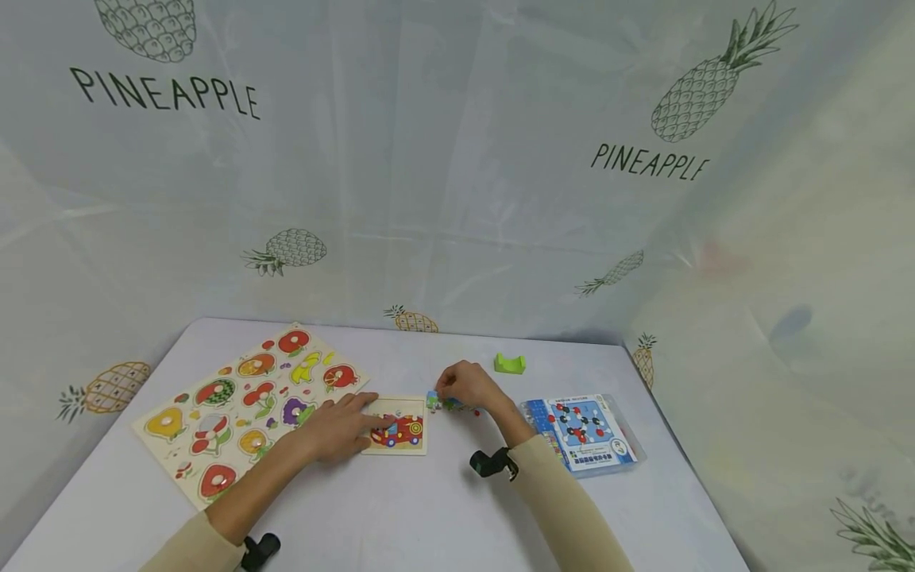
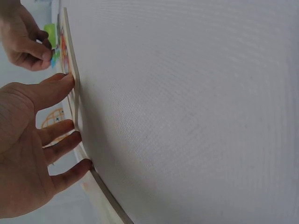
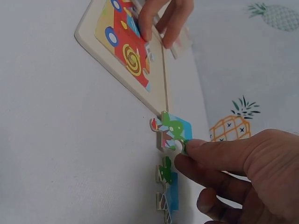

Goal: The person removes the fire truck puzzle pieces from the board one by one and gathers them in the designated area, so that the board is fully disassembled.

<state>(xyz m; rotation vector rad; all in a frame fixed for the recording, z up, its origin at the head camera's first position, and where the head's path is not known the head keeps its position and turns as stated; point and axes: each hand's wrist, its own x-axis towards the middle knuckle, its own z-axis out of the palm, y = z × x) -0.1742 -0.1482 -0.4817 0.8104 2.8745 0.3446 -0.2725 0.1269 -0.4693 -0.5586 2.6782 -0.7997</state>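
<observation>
Between my hands lies a small wooden puzzle board (image 1: 412, 405) with a partly assembled red truck picture (image 3: 122, 39). My left hand (image 1: 336, 429) spreads over its left part, fingers extended and touching the board. Those fingers also reach the edge of the large fruit puzzle board (image 1: 166, 454). Just right of the small board, my right hand (image 1: 468, 385) pinches a blue and green puzzle piece (image 3: 175, 129) by its corner between thumb and forefinger. In the right wrist view, another puzzle piece (image 3: 171, 186) of blue and green lies on the table beside the held one.
A bright green curved block (image 1: 510, 365) stands at the back, right of centre. To the right sits a clear plastic case (image 1: 596, 433) with a molecule picture on its cover. Behind the white table (image 1: 400, 516) hangs a pineapple-print curtain (image 1: 457, 159).
</observation>
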